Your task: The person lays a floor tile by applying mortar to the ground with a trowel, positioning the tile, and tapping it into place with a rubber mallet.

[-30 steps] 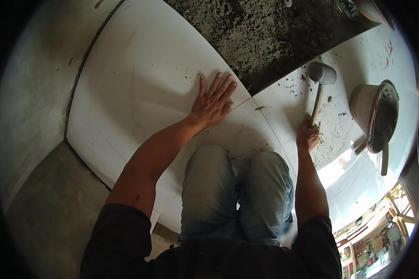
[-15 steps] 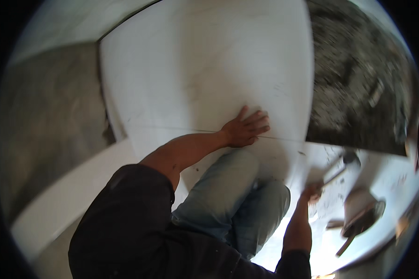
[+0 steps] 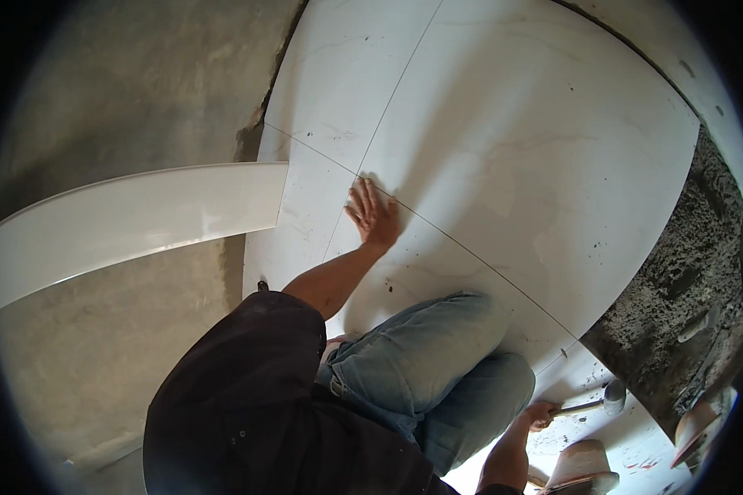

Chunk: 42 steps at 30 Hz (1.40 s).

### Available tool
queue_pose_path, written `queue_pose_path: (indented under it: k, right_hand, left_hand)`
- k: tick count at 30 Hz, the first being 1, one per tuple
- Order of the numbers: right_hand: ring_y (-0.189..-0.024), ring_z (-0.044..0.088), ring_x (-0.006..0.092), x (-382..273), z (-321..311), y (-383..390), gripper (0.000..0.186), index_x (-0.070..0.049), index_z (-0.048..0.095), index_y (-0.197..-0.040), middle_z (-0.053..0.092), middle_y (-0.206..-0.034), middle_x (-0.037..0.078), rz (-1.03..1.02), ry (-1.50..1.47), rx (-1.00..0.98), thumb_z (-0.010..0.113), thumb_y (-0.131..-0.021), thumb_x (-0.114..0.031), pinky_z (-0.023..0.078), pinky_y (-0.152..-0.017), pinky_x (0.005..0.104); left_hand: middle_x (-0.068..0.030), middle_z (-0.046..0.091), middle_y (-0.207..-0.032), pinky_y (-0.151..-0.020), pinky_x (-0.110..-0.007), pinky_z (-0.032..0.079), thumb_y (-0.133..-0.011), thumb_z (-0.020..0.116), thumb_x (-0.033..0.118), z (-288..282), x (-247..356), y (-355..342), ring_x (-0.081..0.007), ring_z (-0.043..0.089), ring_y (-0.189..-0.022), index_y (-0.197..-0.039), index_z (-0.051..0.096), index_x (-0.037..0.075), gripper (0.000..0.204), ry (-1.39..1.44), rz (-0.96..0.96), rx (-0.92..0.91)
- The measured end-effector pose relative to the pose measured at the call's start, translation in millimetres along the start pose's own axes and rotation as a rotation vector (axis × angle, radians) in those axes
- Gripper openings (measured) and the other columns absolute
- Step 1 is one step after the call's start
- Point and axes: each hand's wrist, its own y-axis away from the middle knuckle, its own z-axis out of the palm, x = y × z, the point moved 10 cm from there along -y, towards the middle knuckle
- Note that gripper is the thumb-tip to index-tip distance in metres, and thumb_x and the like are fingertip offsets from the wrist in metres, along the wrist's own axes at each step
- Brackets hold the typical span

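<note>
Large white marbled tiles (image 3: pixel 545 173) cover the floor in front of me, with thin dark joints between them. My left hand (image 3: pixel 376 216) lies flat on the tiles where several joints meet, fingers spread and holding nothing. Low at the right, beside my knee, my right hand (image 3: pixel 541 415) is closed round the handle of a mallet (image 3: pixel 614 397). The mallet's dark head is over the tile next to the bare mortar, and I cannot tell whether it touches.
Rough grey mortar (image 3: pixel 669 272) lies beyond the tiles at the right. A reddish bucket (image 3: pixel 582 464) stands near my right arm, with another reddish container (image 3: pixel 698 429) further right. A glossy white strip (image 3: pixel 140 210) runs along the plastered wall (image 3: pixel 132 99) at the left.
The view has turned, bringing more of the left wall and white strip into sight. My left hand has moved leftward over the tiles to the crossing joints. My right hand keeps hold of the mallet.
</note>
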Motion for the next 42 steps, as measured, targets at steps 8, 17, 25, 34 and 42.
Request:
queue_pose_path:
  k: [8, 17, 25, 34, 42]
  right_hand:
    - [-0.072, 0.069, 0.0293, -16, -20, 20, 0.074, -0.002, 0.072, -0.078, 0.069, -0.08, 0.016, -0.039, -0.014, -0.007, 0.038, -0.085, -0.067, 0.054, -0.068, 0.04]
    - [-0.082, 0.067, 0.0355, -3, 10, 2, 0.07, 0.003, 0.068, -0.091, 0.068, -0.089, 0.021, -0.031, -0.149, -0.153, 0.045, -0.084, -0.063, 0.052, -0.078, 0.0456]
    - [-0.063, 0.045, 0.0184, -166, -106, 138, 0.04, 0.004, 0.055, -0.08, 0.052, -0.066, 0.01, -0.75, -0.655, -0.583, 0.054, -0.094, -0.033, 0.038, -0.059, 0.0354]
    - [-0.047, 0.056, 0.0237, -324, -183, 324, 0.014, -0.001, 0.05, -0.073, 0.05, -0.053, 0.014, -1.741, -0.539, -0.719, 0.059, -0.083, -0.005, 0.042, -0.048, 0.034]
    - [-0.045, 0.048, 0.0341, -324, -166, 347, 0.035, 0.001, 0.05, -0.067, 0.052, -0.055, 0.019, -1.802, -0.549, -0.718, 0.055, -0.091, -0.024, 0.041, -0.046, 0.0397]
  left_hand:
    - [-0.0152, 0.003, -0.155, -0.112, -0.056, -0.001, -0.095, 0.035, 0.045, -7, 14, 1, -0.0349, -0.003, -0.143, -0.147, 0.008, 0.0, 0.074, 0.036, -0.028, 0.001]
    - [-0.0255, 0.003, -0.152, -0.106, -0.065, -0.003, -0.088, 0.046, 0.043, 5, 117, 78, -0.0478, -0.005, -0.139, -0.146, 0.012, -0.001, 0.08, 0.017, 0.228, 0.021]
    - [-0.0208, -0.002, -0.154, -0.106, -0.065, -0.006, -0.09, 0.042, 0.043, -10, 131, 58, -0.0438, -0.01, -0.14, -0.148, 0.007, 0.004, 0.078, 0.041, 0.194, -0.077]
    - [-0.0159, -0.001, -0.155, -0.106, -0.066, -0.005, -0.088, 0.042, 0.044, -16, 151, 37, -0.0392, -0.008, -0.142, -0.148, 0.008, 0.006, 0.079, 0.139, -0.114, -0.132]
    - [-0.0167, -0.003, -0.155, -0.106, -0.067, -0.005, -0.088, 0.039, 0.046, -12, 138, 38, -0.0413, -0.008, -0.141, -0.149, 0.009, 0.006, 0.078, 0.141, -0.12, -0.15]
